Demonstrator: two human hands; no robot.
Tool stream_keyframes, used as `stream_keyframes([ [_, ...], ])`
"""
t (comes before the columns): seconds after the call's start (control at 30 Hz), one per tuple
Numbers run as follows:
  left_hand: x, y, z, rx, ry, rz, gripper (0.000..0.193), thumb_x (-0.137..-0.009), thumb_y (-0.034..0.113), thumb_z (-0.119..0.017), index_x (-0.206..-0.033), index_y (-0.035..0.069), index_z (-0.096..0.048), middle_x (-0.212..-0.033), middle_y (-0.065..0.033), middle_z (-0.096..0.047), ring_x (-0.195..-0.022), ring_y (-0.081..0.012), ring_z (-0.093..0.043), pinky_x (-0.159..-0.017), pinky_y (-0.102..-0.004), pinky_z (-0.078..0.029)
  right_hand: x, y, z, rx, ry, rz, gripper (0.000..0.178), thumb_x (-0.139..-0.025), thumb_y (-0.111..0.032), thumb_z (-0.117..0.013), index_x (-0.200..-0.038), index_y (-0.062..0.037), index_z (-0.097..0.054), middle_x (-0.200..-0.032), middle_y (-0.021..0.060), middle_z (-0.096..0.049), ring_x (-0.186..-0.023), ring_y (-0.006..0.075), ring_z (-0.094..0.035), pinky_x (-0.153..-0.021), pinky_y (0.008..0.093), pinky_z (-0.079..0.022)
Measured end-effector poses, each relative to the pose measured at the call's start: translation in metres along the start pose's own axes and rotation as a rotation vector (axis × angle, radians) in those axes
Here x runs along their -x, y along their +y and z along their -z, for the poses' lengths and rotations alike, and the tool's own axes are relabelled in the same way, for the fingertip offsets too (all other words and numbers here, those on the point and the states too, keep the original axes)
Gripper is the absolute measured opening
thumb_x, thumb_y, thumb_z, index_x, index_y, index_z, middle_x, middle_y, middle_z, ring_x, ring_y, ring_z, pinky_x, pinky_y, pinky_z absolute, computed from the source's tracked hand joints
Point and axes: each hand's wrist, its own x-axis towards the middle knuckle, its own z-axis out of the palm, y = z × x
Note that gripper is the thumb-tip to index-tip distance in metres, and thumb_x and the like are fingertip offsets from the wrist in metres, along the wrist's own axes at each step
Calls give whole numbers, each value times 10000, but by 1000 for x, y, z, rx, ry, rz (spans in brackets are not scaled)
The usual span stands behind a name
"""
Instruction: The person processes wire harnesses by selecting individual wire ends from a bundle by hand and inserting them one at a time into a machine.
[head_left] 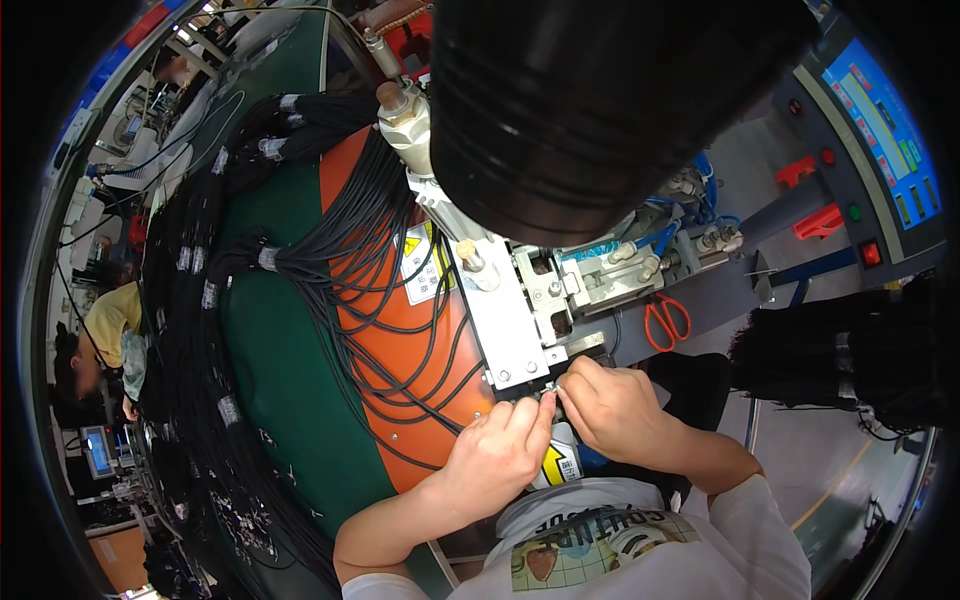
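My left hand (503,447) and my right hand (612,408) meet at the front end of a machine's silver metal plate (508,325). Both are closed, thumbs and fingertips pinched together almost touching. Between the fingertips shows a tiny whitish piece (549,388), too small to name. Just beyond my fingers lies a dark metal block at the foot of the plate. Thin black cables (385,345) fan out over the orange panel to the left of my left hand, some running in behind it. Whether either hand holds a cable end is hidden.
Bundled black cables (205,290) cover the green table (250,340) on the left. Scissors with red handles (666,322) lie right of the machine. A big black cylinder (600,110) blocks the upper middle. A screen (885,130) stands far right; another person (112,325) is far left.
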Motion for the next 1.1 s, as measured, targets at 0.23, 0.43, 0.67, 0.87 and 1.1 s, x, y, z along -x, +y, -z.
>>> stream_keyframes([
  [0.23,1,-8,3,163,-51,32,603,-651,87,-637,-1228,-63,-545,-848,-94,-474,-743,-229,-563,-589,-320,-499,1,3,-1,-34,24,-17,96,-843,-122,-621,-818,-42,-574,-754,68,-516,-531,218,-567,-476,315,-445],
  [0.43,-4,-3,5,45,-81,4,590,-663,90,-630,-1223,-73,-538,-854,-93,-470,-733,-218,-550,-588,-311,-505,-7,-2,6,98,-14,45,97,-804,-127,-630,-782,-44,-585,-740,68,-520,-515,224,-566,-457,316,-436],
  [0.67,-5,-4,0,-30,-115,-46,555,-675,86,-627,-1194,-90,-541,-869,-94,-480,-727,-207,-539,-573,-300,-501,-3,8,-3,-116,47,-10,87,-790,-121,-653,-814,-41,-629,-739,65,-578,-548,245,-603,-456,344,-456],
  [0.87,-9,-8,5,15,-75,-32,525,-701,105,-640,-1196,-49,-559,-868,-90,-490,-719,-212,-544,-587,-318,-496,-2,19,-3,-105,9,-55,114,-778,-45,-670,-881,-8,-639,-759,108,-623,-557,234,-608,-490,310,-475],
  [1.1,-5,-10,1,-14,-4,-9,426,-729,103,-619,-1138,-14,-598,-877,-88,-508,-751,-205,-559,-600,-297,-474,0,13,-11,-460,127,-182,74,-808,-53,-668,-849,0,-637,-696,70,-609,-519,143,-583,-473,256,-437],
])
